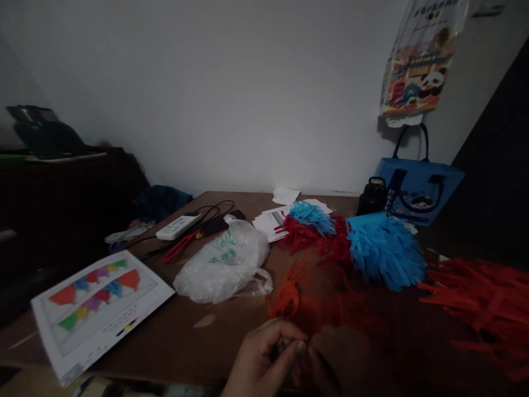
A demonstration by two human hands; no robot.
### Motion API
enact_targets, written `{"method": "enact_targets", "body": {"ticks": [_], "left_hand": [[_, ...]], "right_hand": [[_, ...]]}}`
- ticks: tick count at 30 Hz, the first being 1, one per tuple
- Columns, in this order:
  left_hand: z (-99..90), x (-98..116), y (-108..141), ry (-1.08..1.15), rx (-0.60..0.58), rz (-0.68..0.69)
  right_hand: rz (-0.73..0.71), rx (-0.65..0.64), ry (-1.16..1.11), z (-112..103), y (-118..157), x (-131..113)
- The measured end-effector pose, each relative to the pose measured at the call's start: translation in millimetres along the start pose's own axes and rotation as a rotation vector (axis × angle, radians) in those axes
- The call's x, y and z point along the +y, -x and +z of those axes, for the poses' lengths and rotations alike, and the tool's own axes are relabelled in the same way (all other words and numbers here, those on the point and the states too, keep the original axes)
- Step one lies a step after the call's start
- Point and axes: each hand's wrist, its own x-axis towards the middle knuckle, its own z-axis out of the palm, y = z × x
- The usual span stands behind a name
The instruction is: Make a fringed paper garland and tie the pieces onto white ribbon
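Orange strips near the fingers lie beside a plastic bag.

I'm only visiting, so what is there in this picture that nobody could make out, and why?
In the head view:
1. What, if anything, the left hand and right hand pinch: hidden by fingers and shadow.
2. Top of the panda-printed bag: cut off by the upper edge.
3. Far end of the red strips: cut off by the right edge.
4. Lettering on the bunting sheet: blurred, too small.
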Motion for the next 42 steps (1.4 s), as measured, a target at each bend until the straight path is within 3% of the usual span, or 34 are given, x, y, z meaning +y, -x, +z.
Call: {"method": "enact_targets", "body": {"ticks": [7, 17, 34, 42], "left_hand": [[-3.0, 3, -3, -0.018, -0.008, 0.003], [1.1, -3, -3, 0.102, -0.031, -0.098], [2.8, 0, -3, 0.064, 0.011, -0.063], [5.9, -5, -2, 0.134, 0.018, -0.089]], "right_hand": [[0.033, -0.068, -0.094, -11, -4, 2], [0.08, -0.045, -0.117, -2, 0, 1], [0.14, -0.084, -0.233, -13, -8, -3], [0.044, 0.033, -0.204, -6, -11, -8]]}}
